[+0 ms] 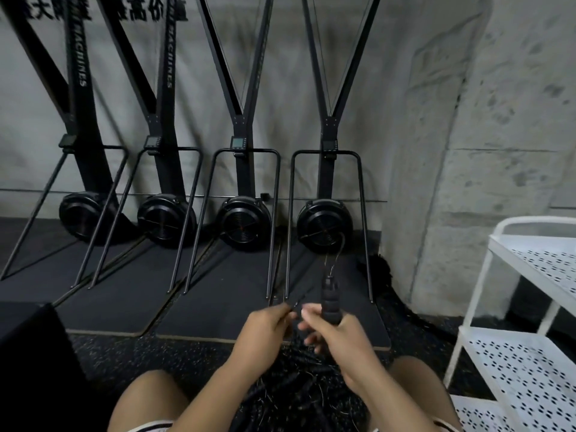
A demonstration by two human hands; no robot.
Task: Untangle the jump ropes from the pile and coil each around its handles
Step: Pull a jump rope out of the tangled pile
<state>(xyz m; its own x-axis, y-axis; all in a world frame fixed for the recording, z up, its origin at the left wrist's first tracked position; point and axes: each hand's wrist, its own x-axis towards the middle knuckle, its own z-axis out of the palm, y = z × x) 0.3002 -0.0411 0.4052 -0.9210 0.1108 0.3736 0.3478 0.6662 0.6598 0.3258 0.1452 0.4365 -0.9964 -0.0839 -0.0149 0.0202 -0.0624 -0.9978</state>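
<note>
Just above the pile (299, 385), the right hand (338, 333) grips a black handle (330, 302) upright, its long axis pointing up and away. A thin cable (339, 249) arcs from the handle's top. The left hand (265, 325), close beside the right but not touching it, has its fingers curled and seems to pinch a thin dark strand (294, 305); blur hides whether this belongs to the same rope. The remaining ropes lie tangled on the floor (124, 353) between the knees, directly below both hands. To the right a white cart (486, 307) stands near, so there is more open room ahead and to the left for drawing rope out.
</note>
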